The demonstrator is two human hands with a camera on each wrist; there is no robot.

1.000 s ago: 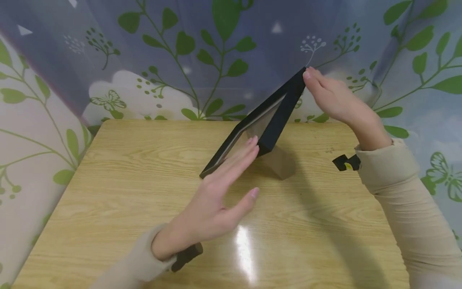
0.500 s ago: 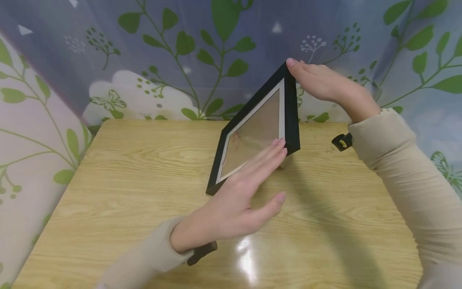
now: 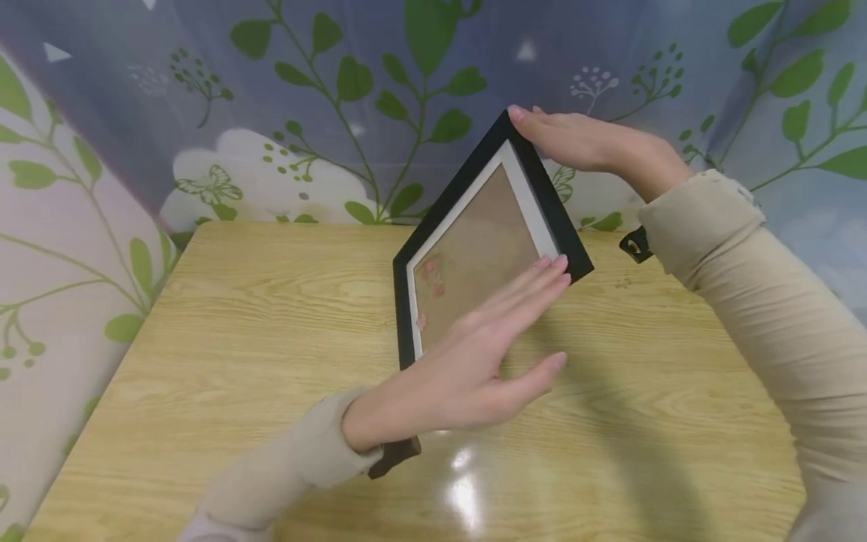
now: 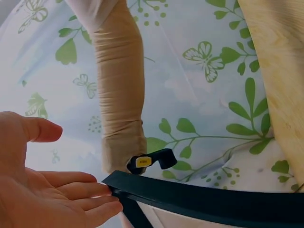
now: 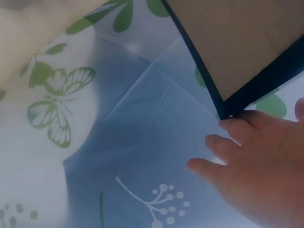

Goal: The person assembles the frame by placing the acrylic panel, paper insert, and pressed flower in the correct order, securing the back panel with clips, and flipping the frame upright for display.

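A black picture frame point(image 3: 450, 194) with a white inner border and a tan panel bearing small pink flowers stands tilted between my hands in the head view. My left hand point(image 3: 467, 373) reaches across its front, fingers straight and fingertips at the lower right corner, thumb held apart. In the left wrist view the left fingers point(image 4: 85, 192) meet the frame's dark edge point(image 4: 209, 192). My right hand point(image 3: 582, 141) touches the top corner with its fingertips. The right wrist view shows the right fingers point(image 5: 237, 130) extended and spread at that corner, with the frame's brown back point(image 5: 237, 42) above. The frame's lower part is hidden behind my left hand.
A light wooden table point(image 3: 271, 301) lies below the frame. Behind it hangs a blue and white cloth point(image 3: 379, 75) with green leaves and butterflies, which also covers both sides. Black straps with small devices sit at both sleeve cuffs point(image 3: 701, 222).
The frame has turned so that more of its front faces me. My left hand has moved right and slightly up with the lower right corner, while my right hand has moved left with the top corner.
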